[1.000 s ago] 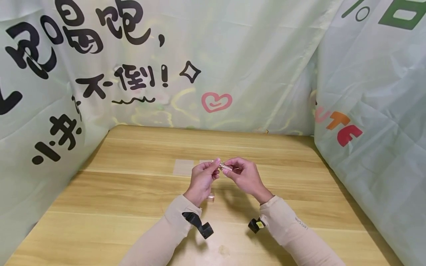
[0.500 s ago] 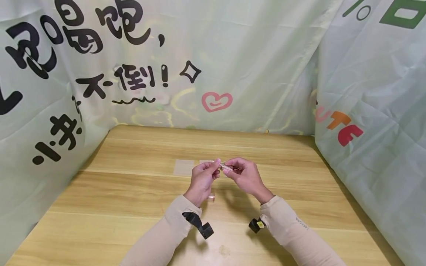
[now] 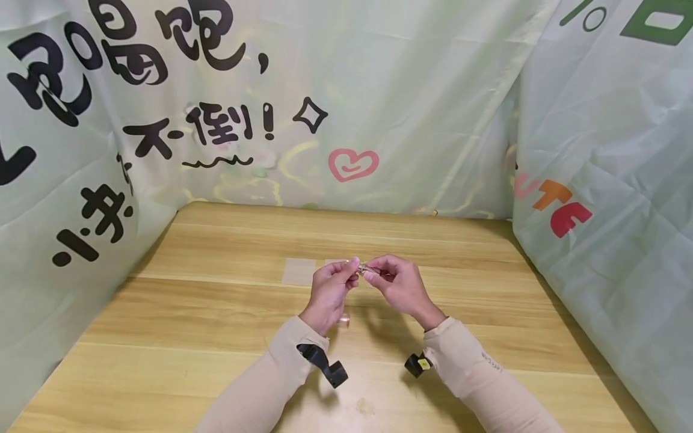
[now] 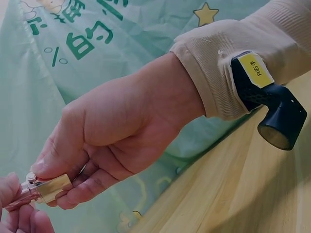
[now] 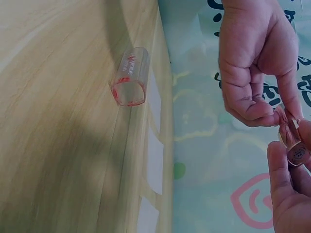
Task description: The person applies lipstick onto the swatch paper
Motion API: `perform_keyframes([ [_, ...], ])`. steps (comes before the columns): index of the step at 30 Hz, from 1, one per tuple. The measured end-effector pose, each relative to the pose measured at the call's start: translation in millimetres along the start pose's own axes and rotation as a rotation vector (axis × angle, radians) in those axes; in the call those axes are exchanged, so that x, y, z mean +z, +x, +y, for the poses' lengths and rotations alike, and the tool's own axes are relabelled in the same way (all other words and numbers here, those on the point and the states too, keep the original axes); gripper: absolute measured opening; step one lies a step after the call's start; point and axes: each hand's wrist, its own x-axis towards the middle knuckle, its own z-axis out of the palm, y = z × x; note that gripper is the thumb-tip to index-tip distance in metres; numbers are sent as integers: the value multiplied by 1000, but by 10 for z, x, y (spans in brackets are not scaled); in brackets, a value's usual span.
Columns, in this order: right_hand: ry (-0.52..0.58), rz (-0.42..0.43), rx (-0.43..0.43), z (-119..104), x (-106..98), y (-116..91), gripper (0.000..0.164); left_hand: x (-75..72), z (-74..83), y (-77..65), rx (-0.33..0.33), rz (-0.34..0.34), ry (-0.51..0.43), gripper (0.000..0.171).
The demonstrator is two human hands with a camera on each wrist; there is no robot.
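Observation:
Both hands meet over the table on a small lipstick tube (image 3: pixel 369 269). In the head view my left hand (image 3: pixel 330 293) pinches one end of it between thumb and fingers. My right hand (image 3: pixel 400 285) pinches the other end. The left wrist view shows a shiny gold base (image 4: pixel 54 188) in the right hand's fingers, and a clear, pinkish part at the left fingertips. A round printed label (image 5: pixel 297 154) shows on the base's end in the right wrist view. A clear cap (image 5: pixel 131 80) with red smears lies on its side on the table, partly hidden by the left wrist in the head view.
Pale square patches (image 3: pixel 299 272) lie on the wooden table (image 3: pixel 216 313) beyond the hands, some partly covered by them. Printed fabric (image 3: pixel 422 120) hangs behind the table and along both sides. Each wrist carries a black camera mount (image 3: pixel 329 368).
Both hands stay nearly in place around the lipstick. Its part by the right fingers goes from pale and pinkish to darker, as if turned slightly. The cap keeps its place.

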Motion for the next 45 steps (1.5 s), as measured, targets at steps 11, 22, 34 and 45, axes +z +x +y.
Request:
perform_keyframes([
  [11,39,-6,18,55,0,27,13,1,-13,24,27,-18,-39,11],
  [22,74,-66,31,127,-35,76,15,1,-9,29,4,-50,-67,10],
  [34,152,-91,61,439,-30,139,15,-8,-52,31,13,-63,-90,9],
  [45,265,-113,131,396,-24,132,16,-40,-41,7,38,-117,-104,4],
])
